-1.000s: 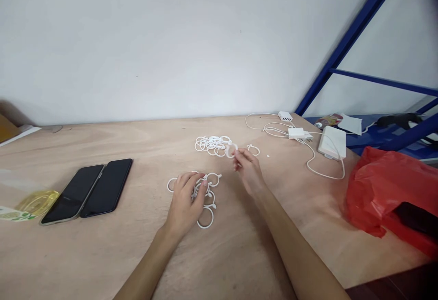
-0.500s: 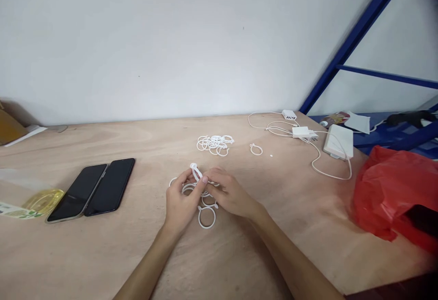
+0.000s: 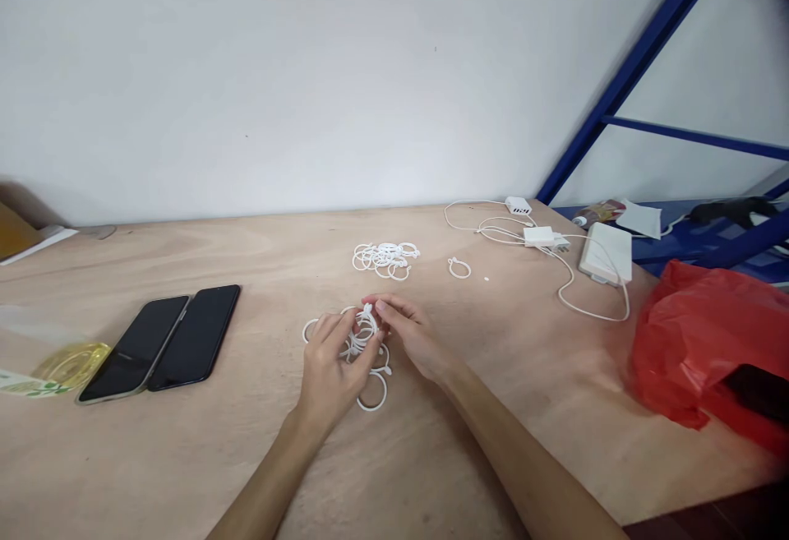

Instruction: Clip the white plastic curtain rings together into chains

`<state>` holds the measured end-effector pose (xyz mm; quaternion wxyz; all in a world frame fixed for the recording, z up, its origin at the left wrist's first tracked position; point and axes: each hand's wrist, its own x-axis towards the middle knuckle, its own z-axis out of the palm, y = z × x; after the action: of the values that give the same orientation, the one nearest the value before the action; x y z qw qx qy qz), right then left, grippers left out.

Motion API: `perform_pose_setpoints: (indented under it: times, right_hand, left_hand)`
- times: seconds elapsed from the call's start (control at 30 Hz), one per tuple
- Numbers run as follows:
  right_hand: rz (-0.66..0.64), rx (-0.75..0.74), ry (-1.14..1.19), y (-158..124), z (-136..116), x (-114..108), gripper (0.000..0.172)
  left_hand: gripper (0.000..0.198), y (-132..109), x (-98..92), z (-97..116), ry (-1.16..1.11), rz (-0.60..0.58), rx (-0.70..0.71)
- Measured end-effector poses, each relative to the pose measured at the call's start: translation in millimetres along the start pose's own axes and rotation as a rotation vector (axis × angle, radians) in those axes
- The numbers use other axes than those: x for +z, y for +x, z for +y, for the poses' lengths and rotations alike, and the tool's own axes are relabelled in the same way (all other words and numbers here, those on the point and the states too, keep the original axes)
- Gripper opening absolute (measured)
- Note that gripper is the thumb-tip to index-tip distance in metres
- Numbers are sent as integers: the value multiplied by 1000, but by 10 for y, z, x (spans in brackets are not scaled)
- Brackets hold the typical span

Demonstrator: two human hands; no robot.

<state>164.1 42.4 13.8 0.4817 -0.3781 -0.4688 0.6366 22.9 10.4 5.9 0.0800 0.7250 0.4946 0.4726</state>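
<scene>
Between my hands is a white plastic ring (image 3: 368, 322) with a small knobbed clasp at its top. My left hand (image 3: 333, 366) grips its lower side with thumb and fingers. At the clasp, the thumb and fingertips of my right hand (image 3: 419, 341) are pinched on the same ring. Beneath my hands lie several more such rings, partly hidden by the fingers; one loose ring (image 3: 371, 409) shows below them on the wooden table (image 3: 382, 482).
A heap of white rings (image 3: 383, 259) lies farther back, with a single ring (image 3: 459, 269) to its right. Two phones (image 3: 196, 336) rest at left near a clear plastic package (image 3: 67, 367). White chargers (image 3: 539, 236) with cables and a red bag (image 3: 684, 343) occupy the right.
The held ring has turned from a narrow edge-on view to a rounder one and shifted right. My right fingers have moved up to its clasp.
</scene>
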Motion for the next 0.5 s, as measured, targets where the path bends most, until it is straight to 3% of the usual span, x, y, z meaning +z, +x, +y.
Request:
perform_pose_setpoints:
  times: [0.23,0.5]
  right_hand:
    - [-92,106,202,12,26,43,24]
    - [-96,108,262,25,123,91,24]
  left_hand:
    - [21,0,10,-26,39,35,147]
    - [10,1,30,2,-9,29,143]
